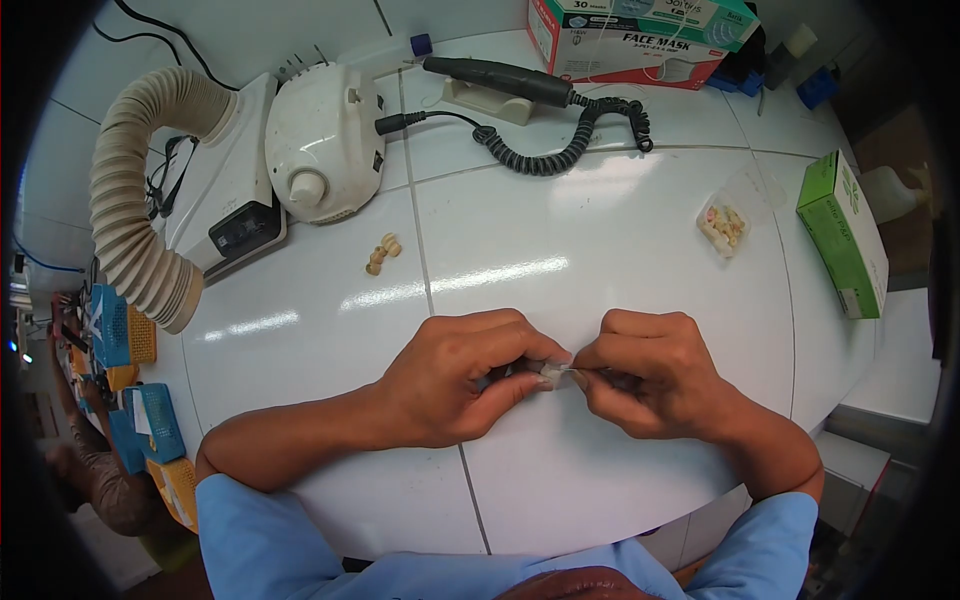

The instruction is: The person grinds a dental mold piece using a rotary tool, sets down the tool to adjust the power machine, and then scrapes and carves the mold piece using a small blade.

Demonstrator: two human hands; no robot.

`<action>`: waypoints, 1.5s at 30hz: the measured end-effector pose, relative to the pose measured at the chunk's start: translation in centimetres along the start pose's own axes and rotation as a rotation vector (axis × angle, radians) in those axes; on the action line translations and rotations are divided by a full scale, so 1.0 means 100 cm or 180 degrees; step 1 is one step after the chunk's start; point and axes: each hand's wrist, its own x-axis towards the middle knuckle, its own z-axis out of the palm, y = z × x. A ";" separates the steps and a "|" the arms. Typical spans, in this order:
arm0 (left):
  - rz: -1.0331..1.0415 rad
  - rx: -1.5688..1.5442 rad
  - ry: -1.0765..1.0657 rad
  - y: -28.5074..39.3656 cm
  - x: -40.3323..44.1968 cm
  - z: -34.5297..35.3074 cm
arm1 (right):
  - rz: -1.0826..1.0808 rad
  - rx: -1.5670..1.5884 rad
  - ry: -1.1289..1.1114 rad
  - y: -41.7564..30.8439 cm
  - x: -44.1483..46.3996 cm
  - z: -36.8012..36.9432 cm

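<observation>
My left hand (475, 375) is closed, with thumb and forefinger pinching a small whitish, partly see-through piece (552, 375) above the white table. Its exact kind is too small to tell. Close beside it, my right hand (650, 375) is closed in a pinch, its fingertips almost touching the piece. Something thin and pale shows between the right fingertips, too fine to name. Beyond my left hand, a few small tooth-coloured pieces (383, 253) lie on the tabletop. A small clear box (722, 228) of similar pieces stands farther off to the right.
At the back left are a white control unit (325, 145) and a ribbed hose (135, 190). A black rotary handpiece (500, 78) with a coiled cord rests on a stand. A face mask box (640, 42) and a green box (845, 235) stand right. Another person (110, 470) is at far left.
</observation>
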 end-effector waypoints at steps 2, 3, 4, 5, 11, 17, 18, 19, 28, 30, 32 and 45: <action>0.0011 -0.0010 0.0015 -0.001 0.000 0.000 | 0.0038 0.0008 0.0007 -0.002 0.001 0.000; -0.0008 -0.0018 0.0007 -0.001 0.000 0.000 | 0.0039 0.0011 0.0007 -0.002 0.001 0.000; -0.0028 -0.0025 -0.0001 -0.001 0.000 0.000 | 0.0012 -0.0013 0.0019 -0.001 0.001 0.001; -0.0030 -0.0022 -0.0001 0.000 0.000 -0.001 | -0.0016 -0.0039 0.0032 -0.001 0.001 0.002; -0.0021 0.0001 -0.0021 0.000 0.000 -0.001 | 0.0035 -0.0048 0.0006 -0.001 0.000 0.001; 0.0034 0.0021 -0.0018 0.000 0.000 0.000 | -0.0004 -0.0014 -0.0044 -0.001 0.000 -0.001; 0.0040 0.0015 -0.0008 0.000 0.000 0.000 | -0.0005 -0.0014 -0.0048 -0.001 0.000 0.000; 0.0047 0.0010 0.0003 0.000 0.000 0.000 | -0.0029 -0.0032 -0.0011 0.000 0.001 0.002; 0.0006 0.0008 -0.0009 0.000 -0.001 0.000 | -0.0047 -0.0108 -0.0010 -0.001 0.000 0.002; 0.0000 0.0026 -0.0021 0.000 -0.001 0.000 | -0.0044 -0.0131 0.0021 -0.001 0.000 0.002; -0.0004 0.0047 -0.0033 0.000 0.000 0.000 | -0.0056 -0.0109 -0.0018 -0.001 0.000 0.001; 0.0045 0.0029 -0.0019 0.000 0.000 0.001 | -0.0049 -0.0125 -0.0062 -0.002 0.000 0.000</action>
